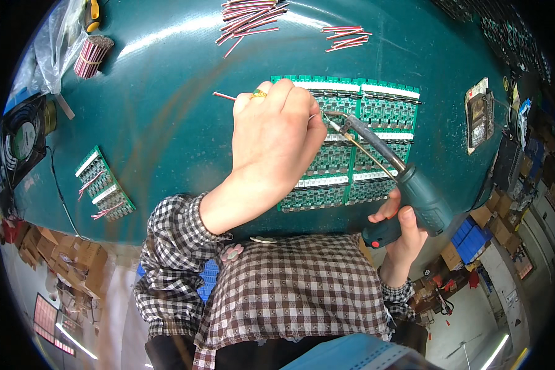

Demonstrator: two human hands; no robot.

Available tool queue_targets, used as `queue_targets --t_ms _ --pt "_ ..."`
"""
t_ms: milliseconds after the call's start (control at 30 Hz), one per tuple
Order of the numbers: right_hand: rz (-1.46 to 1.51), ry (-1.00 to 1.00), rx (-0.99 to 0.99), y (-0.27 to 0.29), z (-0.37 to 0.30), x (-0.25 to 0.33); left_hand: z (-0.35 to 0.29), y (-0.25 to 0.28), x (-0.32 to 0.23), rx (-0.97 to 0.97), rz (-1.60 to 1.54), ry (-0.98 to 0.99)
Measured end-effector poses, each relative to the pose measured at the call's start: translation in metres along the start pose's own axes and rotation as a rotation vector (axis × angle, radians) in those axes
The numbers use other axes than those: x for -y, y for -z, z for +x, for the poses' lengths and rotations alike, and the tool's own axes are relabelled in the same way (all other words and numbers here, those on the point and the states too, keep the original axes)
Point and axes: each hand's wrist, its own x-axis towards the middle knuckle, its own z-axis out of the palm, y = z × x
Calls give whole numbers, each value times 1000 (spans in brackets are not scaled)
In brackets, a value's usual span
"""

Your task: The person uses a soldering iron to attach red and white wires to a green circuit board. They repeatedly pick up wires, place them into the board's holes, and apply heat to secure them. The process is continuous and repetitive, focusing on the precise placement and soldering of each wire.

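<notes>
My left hand (pixel 274 132), with a ring on one finger, is closed in a pinch over the left part of a panel of green circuit boards (pixel 385 114). A thin red-and-white wire (pixel 223 95) sticks out from its far left side; its other end is hidden at the fingertips. My right hand (pixel 406 233) grips the handle of a dark green soldering gun (pixel 424 200). The gun's bent tip and thin solder-feed tube reach over the panel, right beside my left fingertips. White connector strips run across the panel in rows.
Loose wires (pixel 246 18) lie in a pile at the far edge, with a smaller group (pixel 346 38) to their right. A tied wire bundle (pixel 92 57) and a fan (pixel 26 140) are at left. A small board piece (pixel 105 185) lies near left; a worn cleaning tray (pixel 480 117) stands right.
</notes>
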Motion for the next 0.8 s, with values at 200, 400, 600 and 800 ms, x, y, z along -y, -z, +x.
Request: queue_targets --t_ms 200,400,600,800 --pt "-6 1 -15 -1 -1 -1 1 3 -1 1 -15 -15" --pt "-36 7 -9 -3 0 1 0 1 -1 -6 -1 -6" --pt "-16 18 -42 -5 -1 1 1 3 0 7 -4 -8" --pt "-9 21 -46 -3 -2 1 0 3 0 20 -1 4"
